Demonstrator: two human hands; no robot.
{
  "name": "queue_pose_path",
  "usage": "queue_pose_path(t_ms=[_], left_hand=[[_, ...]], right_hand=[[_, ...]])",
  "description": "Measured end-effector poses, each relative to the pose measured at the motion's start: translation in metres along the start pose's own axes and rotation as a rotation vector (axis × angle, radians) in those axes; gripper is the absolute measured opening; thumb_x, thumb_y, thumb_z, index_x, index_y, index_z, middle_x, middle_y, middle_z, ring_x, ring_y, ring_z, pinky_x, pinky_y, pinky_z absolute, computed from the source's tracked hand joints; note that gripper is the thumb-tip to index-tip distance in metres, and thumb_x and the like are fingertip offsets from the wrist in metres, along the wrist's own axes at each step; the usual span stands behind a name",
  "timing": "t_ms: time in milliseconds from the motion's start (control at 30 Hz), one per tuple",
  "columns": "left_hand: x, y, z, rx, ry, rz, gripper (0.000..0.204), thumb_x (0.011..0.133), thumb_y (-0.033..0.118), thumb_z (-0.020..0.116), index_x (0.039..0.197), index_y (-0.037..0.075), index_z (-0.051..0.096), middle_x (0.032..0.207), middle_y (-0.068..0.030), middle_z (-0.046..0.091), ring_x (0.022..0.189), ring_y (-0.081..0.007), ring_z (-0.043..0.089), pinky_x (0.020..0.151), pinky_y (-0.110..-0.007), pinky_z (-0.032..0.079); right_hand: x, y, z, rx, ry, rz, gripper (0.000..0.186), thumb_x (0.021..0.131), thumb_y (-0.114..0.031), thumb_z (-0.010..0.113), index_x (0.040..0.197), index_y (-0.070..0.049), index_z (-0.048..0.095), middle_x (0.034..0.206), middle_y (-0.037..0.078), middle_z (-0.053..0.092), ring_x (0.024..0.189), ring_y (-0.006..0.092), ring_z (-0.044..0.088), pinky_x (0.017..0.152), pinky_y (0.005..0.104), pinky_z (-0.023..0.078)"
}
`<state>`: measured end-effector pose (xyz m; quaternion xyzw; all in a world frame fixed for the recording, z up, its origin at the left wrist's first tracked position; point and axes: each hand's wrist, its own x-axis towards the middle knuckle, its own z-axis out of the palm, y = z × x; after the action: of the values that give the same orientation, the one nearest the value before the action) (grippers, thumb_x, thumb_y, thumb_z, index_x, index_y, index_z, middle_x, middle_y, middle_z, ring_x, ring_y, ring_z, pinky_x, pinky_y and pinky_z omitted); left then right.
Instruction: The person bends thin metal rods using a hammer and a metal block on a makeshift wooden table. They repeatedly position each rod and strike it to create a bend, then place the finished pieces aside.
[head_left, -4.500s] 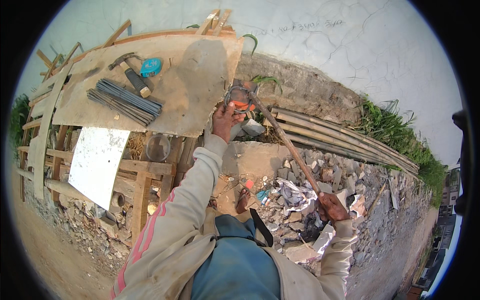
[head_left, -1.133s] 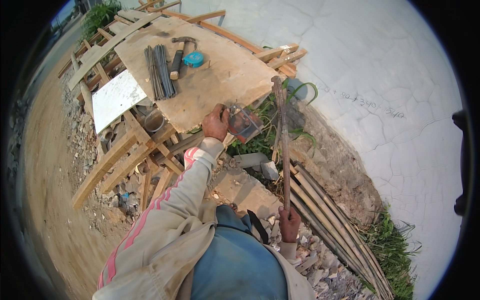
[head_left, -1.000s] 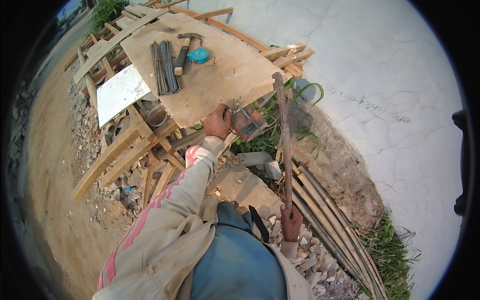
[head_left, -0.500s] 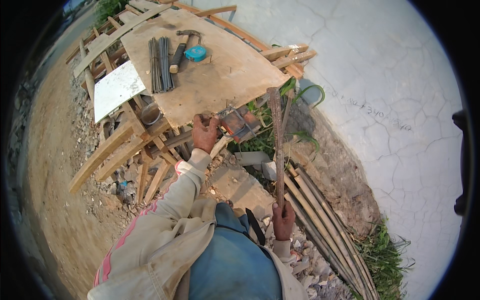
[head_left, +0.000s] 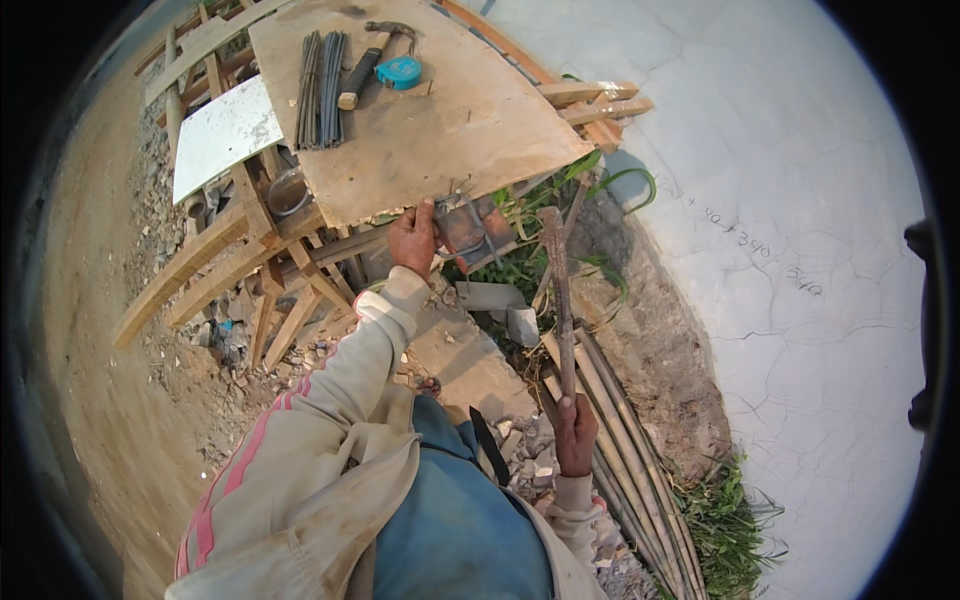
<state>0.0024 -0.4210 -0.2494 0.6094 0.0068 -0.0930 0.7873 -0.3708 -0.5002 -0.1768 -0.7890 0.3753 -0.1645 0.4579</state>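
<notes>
- Head view: a brown board (head_left: 430, 140) lies on rough timber beams, its near edge turned toward the person.
- Left hand (head_left: 412, 240) is at the middle of that near edge, its fingers curled against the left end of a bent grey rod (head_left: 487, 240); I cannot tell whether they are clamped on it.
- The bent rod loops over a reddish block (head_left: 463, 231), which sits at the near edge, to the right of the left hand.
- Right hand (head_left: 575, 435) is closed firmly around the lower end of a rusty bar (head_left: 561, 300). The bar rises away from the person, its upper end clear of the board, below the right corner and to the right of the block.
- Near the board's left edge lies a bundle of thin dark rods (head_left: 320, 92).
- Toward the far edge, a hammer (head_left: 361, 78) lies just right of the bundle, with a teal tape measure (head_left: 399, 72) beside its handle.
- A white panel (head_left: 228, 135) lies outside the left edge.
- Long bamboo poles (head_left: 625, 440) lie on the ground to the right of the right hand.
</notes>
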Motion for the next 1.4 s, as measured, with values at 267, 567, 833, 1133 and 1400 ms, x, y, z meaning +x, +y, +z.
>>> queue_pose_path(t_ms=[267, 567, 833, 1133, 1400], left_hand=[[-0.002, 0.012, -0.003, 0.112, 0.007, -0.037, 0.044, 0.093, 0.038, 0.069, 0.07, 0.001, 0.065, 0.058, -0.0034, 0.059, 0.049, -0.0105, 0.053, 0.048, -0.029, 0.041], [-0.001, 0.014, -0.001, 0.038, 0.004, -0.092, 0.039, 0.094, 0.034, 0.07, 0.073, 0.002, 0.065, 0.058, -0.0011, 0.055, 0.046, -0.0095, 0.049, 0.044, -0.028, 0.038], [-0.004, 0.016, -0.001, 0.054, -0.002, -0.074, 0.038, 0.094, 0.033, 0.071, 0.072, 0.003, 0.065, 0.058, -0.0009, 0.055, 0.045, -0.0091, 0.048, 0.043, -0.028, 0.038], [0.0, 0.015, -0.003, 0.069, -0.027, -0.066, 0.04, 0.094, 0.034, 0.07, 0.069, 0.004, 0.064, 0.057, -0.002, 0.056, 0.045, -0.0093, 0.05, 0.044, -0.028, 0.039], [-0.002, 0.016, -0.002, 0.037, -0.024, -0.058, 0.04, 0.095, 0.034, 0.07, 0.069, 0.005, 0.063, 0.056, -0.0012, 0.055, 0.044, -0.0089, 0.048, 0.043, -0.028, 0.038]], right_hand=[[0.046, 0.02, -0.051, -0.375, -0.143, -0.068, 0.046, 0.098, -0.039, 0.062, 0.076, 0.0, 0.05, 0.055, 0.014, 0.039, 0.051, 0.0184, 0.038, 0.049, 0.0383, 0.034], [0.134, 0.011, -0.104, -0.58, -0.359, -0.142, 0.046, 0.095, -0.045, 0.064, 0.084, 0.0, 0.058, 0.057, 0.021, 0.045, 0.052, 0.0345, 0.047, 0.053, 0.0424, 0.041], [0.195, 0.018, -0.11, -0.731, -0.371, -0.279, 0.059, 0.091, -0.058, 0.061, 0.075, -0.001, 0.059, 0.052, 0.019, 0.05, 0.053, 0.0397, 0.058, 0.053, 0.0463, 0.043], [0.239, -0.005, -0.122, -0.84, -0.397, -0.454, 0.056, 0.088, -0.057, 0.066, 0.074, -0.003, 0.061, 0.052, 0.016, 0.052, 0.053, 0.0383, 0.058, 0.052, 0.0457, 0.044], [0.256, -0.014, -0.124, -0.878, -0.409, -0.46, 0.054, 0.086, -0.055, 0.07, 0.073, -0.003, 0.062, 0.051, 0.016, 0.05, 0.053, 0.0388, 0.057, 0.052, 0.0457, 0.044]])
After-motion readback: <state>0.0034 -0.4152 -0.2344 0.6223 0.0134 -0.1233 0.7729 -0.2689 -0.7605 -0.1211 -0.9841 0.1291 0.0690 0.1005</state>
